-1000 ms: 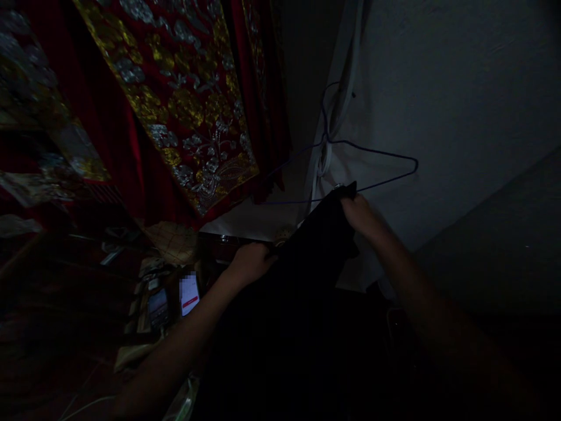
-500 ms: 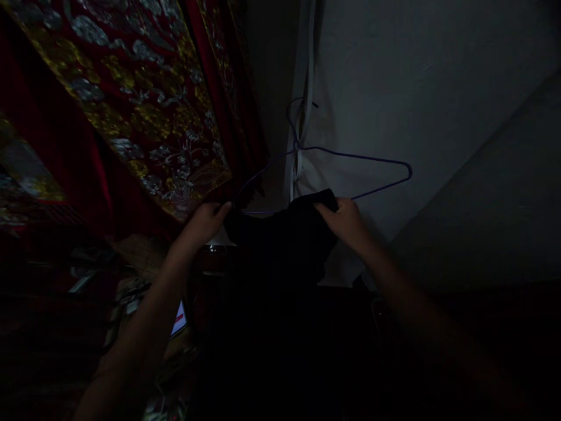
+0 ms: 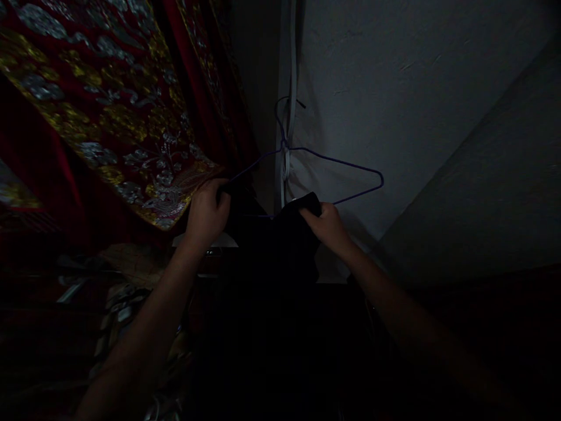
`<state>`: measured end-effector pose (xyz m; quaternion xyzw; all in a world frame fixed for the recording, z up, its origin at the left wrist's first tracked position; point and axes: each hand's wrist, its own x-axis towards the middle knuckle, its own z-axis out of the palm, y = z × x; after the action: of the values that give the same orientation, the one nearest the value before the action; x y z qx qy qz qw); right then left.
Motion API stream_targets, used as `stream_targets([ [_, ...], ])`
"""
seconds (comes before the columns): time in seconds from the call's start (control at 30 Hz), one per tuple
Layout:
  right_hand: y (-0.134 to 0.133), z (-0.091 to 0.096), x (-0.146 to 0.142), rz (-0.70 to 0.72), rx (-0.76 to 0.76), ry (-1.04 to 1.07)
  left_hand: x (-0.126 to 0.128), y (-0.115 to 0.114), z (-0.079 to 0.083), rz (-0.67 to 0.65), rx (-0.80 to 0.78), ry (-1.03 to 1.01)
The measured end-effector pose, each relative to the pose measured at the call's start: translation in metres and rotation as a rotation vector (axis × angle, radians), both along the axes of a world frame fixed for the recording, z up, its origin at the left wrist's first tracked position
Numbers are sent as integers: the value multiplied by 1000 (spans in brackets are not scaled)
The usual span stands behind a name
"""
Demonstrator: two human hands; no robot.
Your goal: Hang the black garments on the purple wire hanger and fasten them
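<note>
A dark garment [image 3: 272, 257] hangs between my hands, its lower part lost in the gloom. At its left upper corner my left hand [image 3: 208, 213] is closed on the cloth, close to the left end of a purple clothes hanger [image 3: 337, 161]. My right hand [image 3: 328, 231] pinches the garment's right upper edge with thumb and fingers. The hanger's right arm sticks out bare beyond that hand, while its left end goes behind the cloth and my left hand. Its hook is up by a pale cable on the wall.
A red cloth with gold and silver embroidery [image 3: 127, 117] hangs at the left. A pale cable [image 3: 293, 64] runs down the grey wall [image 3: 368, 88]. Cluttered items, too dark to name, lie at the lower left.
My left hand has moved up onto the hanger's left end, bringing the cloth's corner over it. My right hand still holds the other edge. The whole view has shifted slightly.
</note>
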<state>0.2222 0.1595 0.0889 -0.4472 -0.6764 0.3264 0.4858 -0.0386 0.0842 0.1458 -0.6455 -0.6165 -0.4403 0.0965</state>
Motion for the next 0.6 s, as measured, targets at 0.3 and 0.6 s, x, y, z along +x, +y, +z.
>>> stream_targets([
  [0.3,-9,0,-13,130,63,55,17,59,5,-115,191,23],
  [0.6,8,28,59,-246,465,78,18,51,2,-200,67,9],
])
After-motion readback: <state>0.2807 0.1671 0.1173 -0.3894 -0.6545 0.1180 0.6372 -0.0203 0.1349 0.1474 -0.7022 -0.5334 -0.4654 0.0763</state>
